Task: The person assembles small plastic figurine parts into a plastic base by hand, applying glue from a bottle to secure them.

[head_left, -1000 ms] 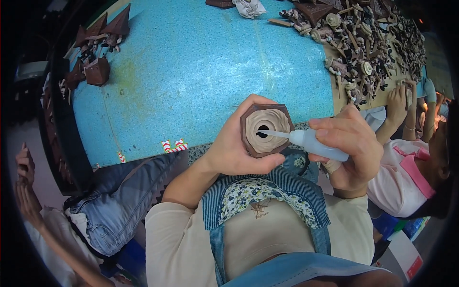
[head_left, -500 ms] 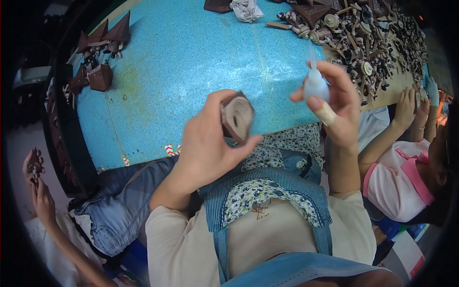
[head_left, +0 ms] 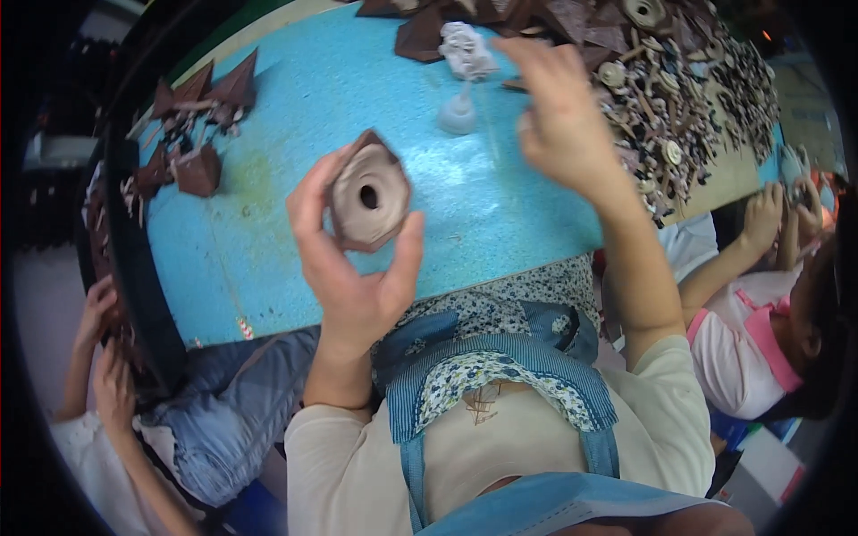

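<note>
**Brown piece held up over the blue counter**

Looking down from the head camera, the left hand held a brown, hexagon-like piece with a pale face and a round hole in its middle, raised above the blue counter. Its fingers wrapped the left edge and the thumb pressed the right edge. The right hand reached farther out, blurred, with fingers spread loosely and nothing in them. Just beside it a pale squeeze bottle stood on the counter, near a crumpled grey rag. A heap of small brown parts covered the far right; folded brown pieces lay at left. Other people's hands worked at the right edge.
</note>
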